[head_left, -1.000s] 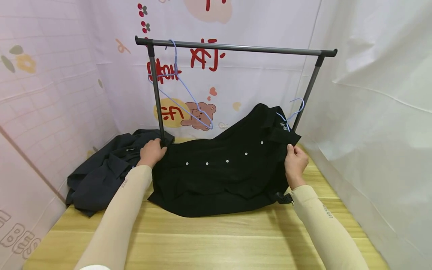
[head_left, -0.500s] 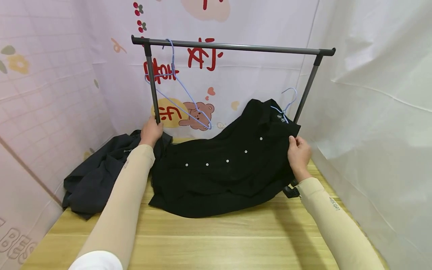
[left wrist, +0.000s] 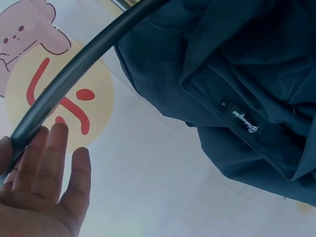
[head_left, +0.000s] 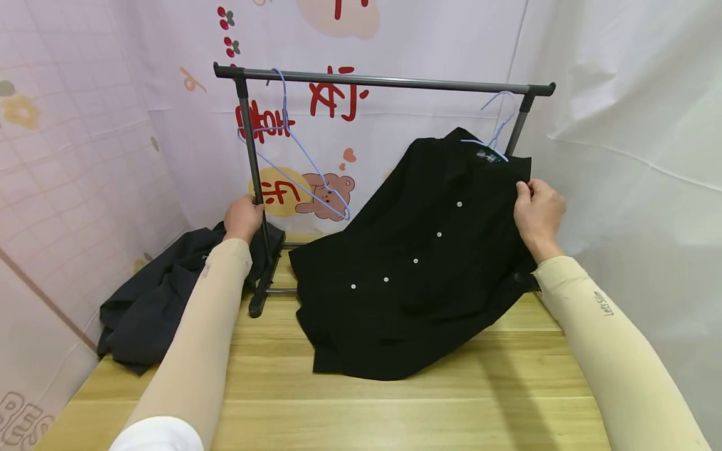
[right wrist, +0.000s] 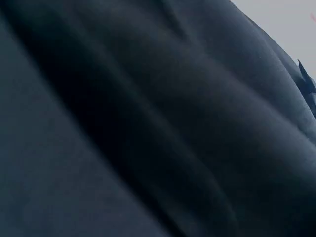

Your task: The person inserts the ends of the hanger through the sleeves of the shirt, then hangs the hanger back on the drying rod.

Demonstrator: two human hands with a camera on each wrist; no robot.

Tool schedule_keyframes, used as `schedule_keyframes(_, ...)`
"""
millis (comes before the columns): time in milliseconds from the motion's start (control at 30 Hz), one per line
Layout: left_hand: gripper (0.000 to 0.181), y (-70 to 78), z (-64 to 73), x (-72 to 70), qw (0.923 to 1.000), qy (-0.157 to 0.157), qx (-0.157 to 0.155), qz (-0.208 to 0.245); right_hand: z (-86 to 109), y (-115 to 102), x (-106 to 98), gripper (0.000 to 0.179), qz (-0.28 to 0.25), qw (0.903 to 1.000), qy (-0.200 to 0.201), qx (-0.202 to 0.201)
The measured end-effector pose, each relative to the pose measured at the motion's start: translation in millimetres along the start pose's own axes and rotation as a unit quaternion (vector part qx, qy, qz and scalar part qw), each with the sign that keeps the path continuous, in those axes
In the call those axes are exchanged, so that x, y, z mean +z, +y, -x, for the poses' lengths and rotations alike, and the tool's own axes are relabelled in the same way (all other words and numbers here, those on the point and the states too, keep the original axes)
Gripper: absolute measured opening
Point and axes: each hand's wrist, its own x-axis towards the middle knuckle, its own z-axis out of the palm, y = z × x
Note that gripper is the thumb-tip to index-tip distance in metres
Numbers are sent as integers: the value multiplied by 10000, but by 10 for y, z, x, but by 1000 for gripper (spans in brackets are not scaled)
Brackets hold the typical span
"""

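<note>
Black button-front cloth shirt (head_left: 406, 307), already on its light-blue wire hanger (head_left: 497, 132), below the dark-grey metal rail (head_left: 383, 81); hooking-on presumably remains. Right hand (head_left: 540, 213) pinches the shirt's edge; left hand (head_left: 242, 218), partly hidden, apparently grips the dark-grey metal post (head_left: 254, 160).

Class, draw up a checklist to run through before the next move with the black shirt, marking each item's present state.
1. Left hand grips the rack's left upright: ok.
2. Right hand pinches the black shirt: ok.
3. Shirt's hanger emerges at the collar: ok.
4. Its hook over the rail: not ok, just below.
5. Shoulders seated on it: cannot tell, cloth hides this.
6. Bare hanger out of the way: ok, at the rail's left end.
</note>
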Motion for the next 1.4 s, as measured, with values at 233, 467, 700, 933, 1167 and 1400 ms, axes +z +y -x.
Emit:
schedule_keyframes(233, 31, 15, -10, -33, 10000, -72, 21, -24, -398, -151, -297, 39, 505, 9986, -22, 167)
schedule_keyframes(467, 30, -3, -9, -23, 9999, -87, -47, -16, -628, -288, -443, 39, 831, 9946, -125, 609)
schedule_keyframes(700, 31, 18, 2, -32, 9998, -157, -134, -7, -696, -346, -409, 40, 954, 9880, -366, 1158)
schedule_keyframes(933, 31, 46, -3, -24, 9997, -174, -135, 44, -571, -318, -286, 42, 1297, 9769, -1278, 1119)
schedule_keyframes(1167, 30, 48, 5, -26, 9998, -145, -147, 78, -499, -318, -249, 44, 1262, 9721, -1521, 1259)
schedule_keyframes(1400, 30, 34, 22, -31, 9998, -146, -104, 46, -453, -350, -209, 50, 1098, 9735, -1395, 1442)
